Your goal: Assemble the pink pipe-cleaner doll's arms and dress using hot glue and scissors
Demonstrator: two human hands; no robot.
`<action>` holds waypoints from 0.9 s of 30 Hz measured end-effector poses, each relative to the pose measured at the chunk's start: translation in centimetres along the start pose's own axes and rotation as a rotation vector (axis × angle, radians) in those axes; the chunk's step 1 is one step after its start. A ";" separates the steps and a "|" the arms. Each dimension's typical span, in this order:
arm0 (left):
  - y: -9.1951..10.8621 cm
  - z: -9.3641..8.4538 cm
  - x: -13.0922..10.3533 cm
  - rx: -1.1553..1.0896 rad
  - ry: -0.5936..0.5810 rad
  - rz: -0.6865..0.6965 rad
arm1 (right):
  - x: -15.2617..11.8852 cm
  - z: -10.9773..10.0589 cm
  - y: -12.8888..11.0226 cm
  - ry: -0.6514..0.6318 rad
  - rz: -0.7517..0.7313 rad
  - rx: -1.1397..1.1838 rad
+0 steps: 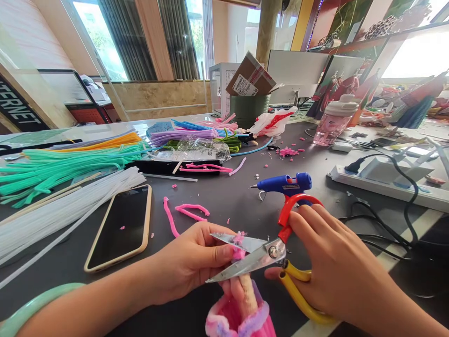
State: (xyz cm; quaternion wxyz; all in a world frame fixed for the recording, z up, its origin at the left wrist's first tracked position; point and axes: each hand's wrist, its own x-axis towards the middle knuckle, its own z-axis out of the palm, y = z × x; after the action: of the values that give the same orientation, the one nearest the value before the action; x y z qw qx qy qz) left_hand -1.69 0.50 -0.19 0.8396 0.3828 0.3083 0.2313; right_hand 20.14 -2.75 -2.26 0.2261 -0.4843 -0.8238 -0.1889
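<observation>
Scissors (272, 252) grasped in right hand (336, 252) by the red and yellow handles, with open blades about a fuzzy pink tuft (239, 254) at the left thumb. Same tuft pinched in left hand (191, 255), directly above a pink-and-lilac fuzzy piece (253, 321); joined or not, cannot tell. For a sound cut, keep left thumb and fingers clear of the blade line, hold the tuft steady, and close in small snips.

I read free lane left of glue gun (282, 185), short of phone (121, 227), low pink stems (170, 216) in it. Scissors (273, 252) block near side; power strip (379, 187) and cables (416, 188) bar right; bottle (333, 124) stands behind, rightward.
</observation>
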 end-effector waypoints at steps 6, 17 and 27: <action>0.0 -0.1 0.1 0.041 -0.036 0.010 | -0.2 0.0 -0.3 -0.002 0.010 0.053; -0.4 -0.1 0.1 0.013 0.016 0.030 | -0.1 -0.2 0.0 0.024 0.015 0.007; 0.0 -0.1 0.0 -0.025 0.049 -0.024 | -0.3 -0.2 0.0 0.055 0.000 -0.009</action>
State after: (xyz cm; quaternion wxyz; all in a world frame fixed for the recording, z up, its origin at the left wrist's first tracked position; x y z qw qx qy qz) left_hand -1.72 0.58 -0.23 0.8390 0.3630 0.3306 0.2346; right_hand 20.33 -3.07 -2.23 0.2464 -0.4802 -0.8163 -0.2059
